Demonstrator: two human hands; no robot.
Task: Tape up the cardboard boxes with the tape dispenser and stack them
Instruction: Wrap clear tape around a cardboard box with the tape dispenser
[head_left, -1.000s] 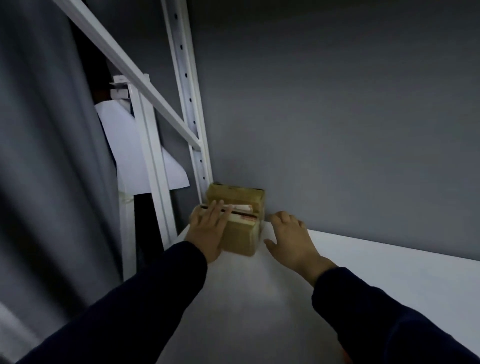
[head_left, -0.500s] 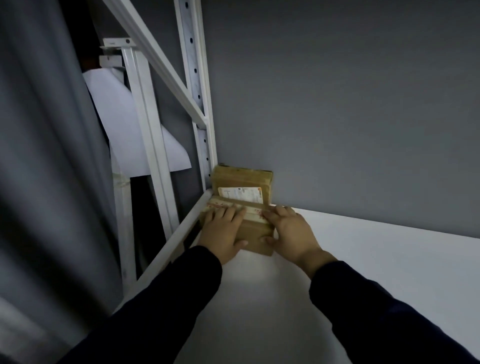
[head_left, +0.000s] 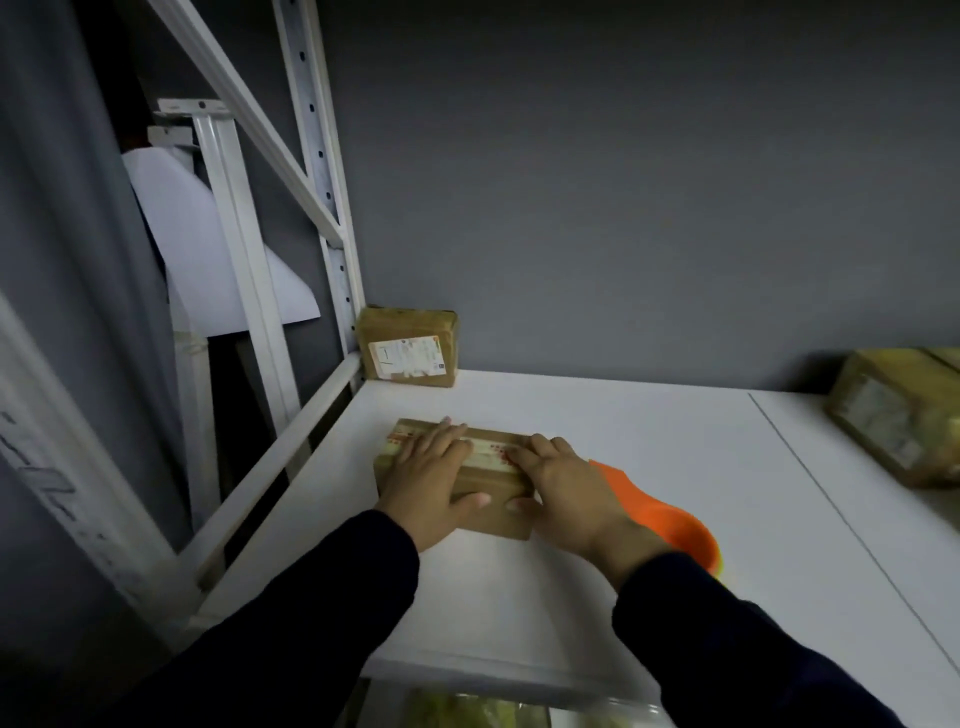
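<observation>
1. A person's left hand (head_left: 431, 483) and right hand (head_left: 566, 488) lie side by side on a small box (head_left: 493, 486) near the left front of a white shelf (head_left: 623, 426).
2. The fingers (head_left: 441, 439) of both hands lie straight and flat across the box's top, over a printed tape strip (head_left: 485, 451). Both thumbs rest on its near face, and nothing is clenched.
3. An orange dispenser (head_left: 670, 525) lies on the shelf just behind the right wrist.
4. A second box (head_left: 409, 347) with a label sits in the back left corner, against the grey wall (head_left: 623, 182) and beside the rack post (head_left: 317, 156).
5. A third box (head_left: 904, 415), blurred, rests at the right edge, well apart from the others.
</observation>
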